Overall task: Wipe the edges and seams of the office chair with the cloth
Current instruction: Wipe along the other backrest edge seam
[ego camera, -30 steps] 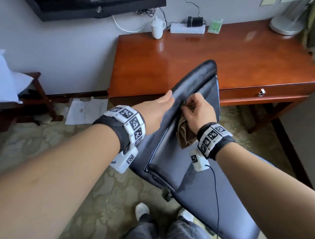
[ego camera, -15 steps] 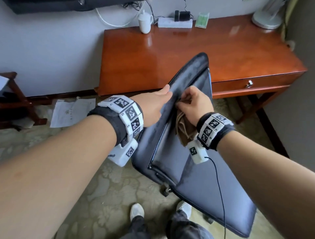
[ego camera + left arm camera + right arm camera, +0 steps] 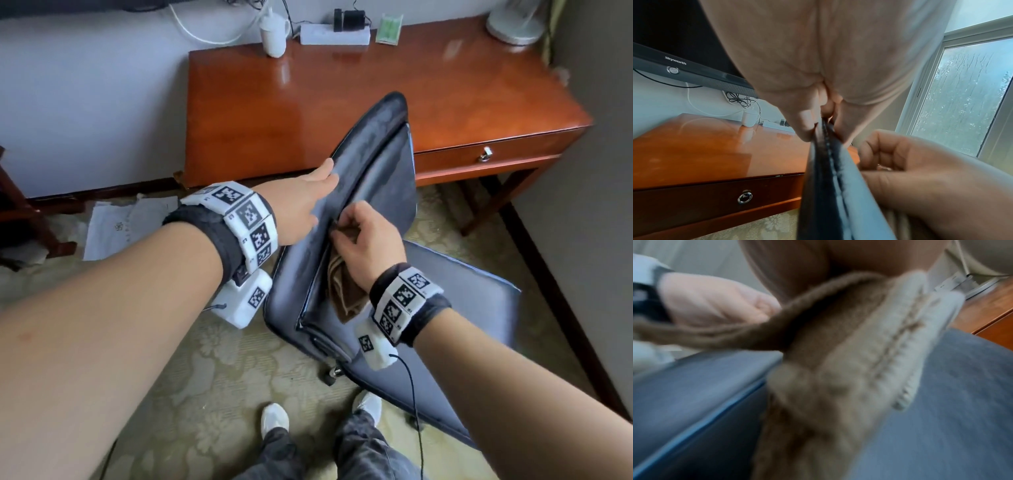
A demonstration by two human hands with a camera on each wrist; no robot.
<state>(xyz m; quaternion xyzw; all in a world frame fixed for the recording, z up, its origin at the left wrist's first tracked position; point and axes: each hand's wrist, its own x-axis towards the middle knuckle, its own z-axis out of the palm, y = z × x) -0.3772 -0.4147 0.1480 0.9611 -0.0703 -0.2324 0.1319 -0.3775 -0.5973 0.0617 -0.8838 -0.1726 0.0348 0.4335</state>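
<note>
1. Shoes (image 3: 274, 419), white, two of them, nearest at the bottom of the head view, on patterned carpet (image 3: 191, 377); one chair castor (image 3: 330, 377) shows just beyond them.

2. Office chair (image 3: 455, 342): one, dark upholstery, with its backrest (image 3: 383, 150) turned edge-on toward the person and the seat pad to the right.

3. Right hand (image 3: 368, 245) bunched around one brown cloth (image 3: 344, 291), fingers curled on it, pressing it into the piped seam on the inner face of the backrest, about halfway up (loose tail of cloth hangs below the hand).

4. Left hand (image 3: 298, 209) pinches the backrest's outer edge, thumb on one side and fingers on the other, just above the right hand; the left wrist view shows the stitched edge running out from between thumb and fingers (image 3: 805, 123).

5. Progress, as a judgement: wiping is under way on this one backrest seam. The stretch above the cloth, the top curve and the seat-pad edges look not yet reached; no visible mark tells cleaned from uncleaned, so the done share cannot be read.

6. Worktop (image 3: 342, 102) beyond the chair: one white lidded cup (image 3: 274, 34), one power strip (image 3: 334, 36), one green packet (image 3: 388, 32), one white round base (image 3: 513, 27), one drawer pull (image 3: 485, 155).

7. Papers (image 3: 120, 226) on the floor at the left (count unclear).
</note>
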